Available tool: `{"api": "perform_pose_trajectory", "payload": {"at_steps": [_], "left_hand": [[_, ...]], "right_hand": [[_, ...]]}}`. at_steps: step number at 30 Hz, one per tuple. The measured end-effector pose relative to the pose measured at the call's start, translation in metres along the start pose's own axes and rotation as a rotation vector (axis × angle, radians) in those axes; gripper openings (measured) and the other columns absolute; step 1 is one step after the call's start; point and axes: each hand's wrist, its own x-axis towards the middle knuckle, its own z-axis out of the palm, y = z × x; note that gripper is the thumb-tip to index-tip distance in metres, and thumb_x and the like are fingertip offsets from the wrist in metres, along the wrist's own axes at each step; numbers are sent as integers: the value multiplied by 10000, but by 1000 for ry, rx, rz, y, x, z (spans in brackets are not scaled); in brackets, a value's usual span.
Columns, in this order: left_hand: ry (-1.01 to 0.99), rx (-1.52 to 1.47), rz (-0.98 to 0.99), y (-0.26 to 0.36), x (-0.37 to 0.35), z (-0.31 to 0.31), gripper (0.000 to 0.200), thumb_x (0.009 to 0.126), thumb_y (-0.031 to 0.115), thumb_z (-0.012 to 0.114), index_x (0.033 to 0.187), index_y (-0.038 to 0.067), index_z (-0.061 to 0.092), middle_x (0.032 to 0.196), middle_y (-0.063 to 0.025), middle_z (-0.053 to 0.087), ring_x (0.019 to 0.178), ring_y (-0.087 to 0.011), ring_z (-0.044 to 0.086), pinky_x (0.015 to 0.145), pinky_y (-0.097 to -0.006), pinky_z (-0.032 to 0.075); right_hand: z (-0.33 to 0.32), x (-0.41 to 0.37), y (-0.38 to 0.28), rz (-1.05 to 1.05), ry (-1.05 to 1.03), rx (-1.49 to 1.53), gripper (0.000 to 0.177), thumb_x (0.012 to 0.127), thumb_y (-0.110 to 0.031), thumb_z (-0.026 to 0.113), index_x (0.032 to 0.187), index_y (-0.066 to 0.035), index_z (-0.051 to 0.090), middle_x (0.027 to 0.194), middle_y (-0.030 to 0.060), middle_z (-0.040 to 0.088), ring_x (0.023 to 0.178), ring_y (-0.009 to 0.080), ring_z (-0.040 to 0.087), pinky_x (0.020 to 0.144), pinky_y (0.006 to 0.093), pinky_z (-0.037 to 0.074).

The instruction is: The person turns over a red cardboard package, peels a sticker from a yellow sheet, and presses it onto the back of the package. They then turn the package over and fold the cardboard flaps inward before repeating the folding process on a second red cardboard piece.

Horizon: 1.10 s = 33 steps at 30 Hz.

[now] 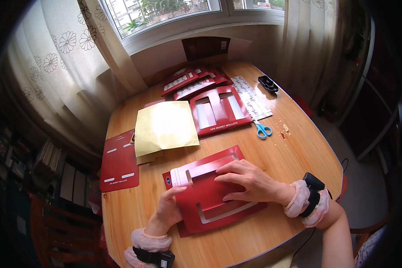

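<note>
A red cardboard money-wallet package (190, 196) with cut-out windows lies tilted at the table's front, a pale strip showing through the upper window. My left hand (169, 206) grips its left edge, thumb on top and the other fingers mostly hidden beneath. Across its upper right part rests my right hand (245, 182), fingers apart and bent a little, touching the red surface without gripping it. Just beyond lies a sheet of yellow paper (165, 127). To the left is a flat red card (120, 167) with white slots.
Behind the yellow paper sit a larger red package (221, 111) and a pile of red packages (190, 82). Blue-handled scissors (263, 130), a patterned white sheet (253, 98), a black object (268, 84) and small scraps (285, 129) lie on the right of the wooden table (299, 156).
</note>
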Motion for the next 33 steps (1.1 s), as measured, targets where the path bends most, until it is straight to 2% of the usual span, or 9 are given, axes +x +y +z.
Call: {"api": "perform_pose_trajectory", "payload": {"at_steps": [3, 9, 11, 15, 20, 23, 27, 29, 33], "left_hand": [[-16, -80, -53, 0, 2, -10, 343, 907, 188, 588, 1223, 53, 602, 1193, -114, 661, 1090, -267, 641, 1001, -434, 493], [-15, -38, -2, 2, -3, 6, 396, 914, 236, 584, 1250, 29, 588, 1185, -134, 671, 1080, -266, 645, 989, -432, 493], [-107, -125, -49, 1, -4, -3, 442, 912, 256, 583, 1286, 19, 568, 1205, -146, 664, 1108, -276, 635, 1002, -437, 485], [-121, -153, -68, -1, -3, -2, 460, 914, 256, 577, 1306, 15, 554, 1240, -154, 650, 1144, -286, 620, 1019, -443, 474], [-126, -103, -39, -2, -4, 7, 463, 919, 265, 568, 1317, 31, 551, 1274, -153, 638, 1175, -293, 604, 1037, -468, 456], [-37, -43, -23, -4, -5, 12, 485, 903, 324, 581, 1294, 37, 570, 1233, -162, 656, 1109, -311, 640, 967, -477, 508], [21, -7, -32, -6, -4, 7, 522, 902, 349, 578, 1317, 33, 554, 1245, -162, 653, 1107, -306, 641, 973, -466, 503], [-97, -64, -47, -5, -2, 2, 493, 927, 281, 562, 1342, 17, 531, 1300, -157, 625, 1194, -300, 597, 1054, -474, 444], [-119, -95, -59, -4, -2, 6, 489, 930, 273, 558, 1340, 7, 531, 1293, -157, 629, 1194, -302, 600, 1058, -473, 443]], "right_hand": [[1, -2, 3, 19, -18, 13, 459, 808, -273, 801, 1188, -94, 615, 1228, 90, 581, 1128, 301, 566, 961, 420, 460], [-1, -1, 1, 24, -38, -3, 491, 803, -289, 803, 1215, -103, 612, 1239, 83, 581, 1169, 289, 542, 973, 413, 438], [-3, 0, -2, 42, -64, -59, 519, 804, -296, 810, 1248, -111, 615, 1235, 80, 602, 1161, 265, 554, 984, 394, 428], [-2, 0, -2, 16, -60, -86, 543, 806, -324, 802, 1267, -113, 607, 1217, 72, 604, 1140, 260, 552, 981, 399, 417], [-1, 0, -6, 19, -86, -153, 632, 777, -309, 798, 1323, -106, 553, 1247, 78, 530, 1171, 276, 505, 980, 426, 406], [-1, 0, -8, -3, -119, -234, 640, 778, -316, 793, 1322, -87, 544, 1243, 84, 523, 1153, 271, 507, 986, 424, 399], [0, 2, -9, -21, -121, -257, 625, 781, -328, 786, 1299, -72, 549, 1227, 81, 528, 1152, 261, 507, 987, 417, 394], [-1, 1, -8, -9, -125, -257, 604, 783, -337, 782, 1274, -65, 559, 1213, 76, 534, 1152, 254, 508, 988, 411, 393], [0, 0, -7, -3, -130, -214, 584, 784, -341, 781, 1253, -65, 568, 1209, 72, 539, 1156, 249, 510, 994, 414, 391]]}}
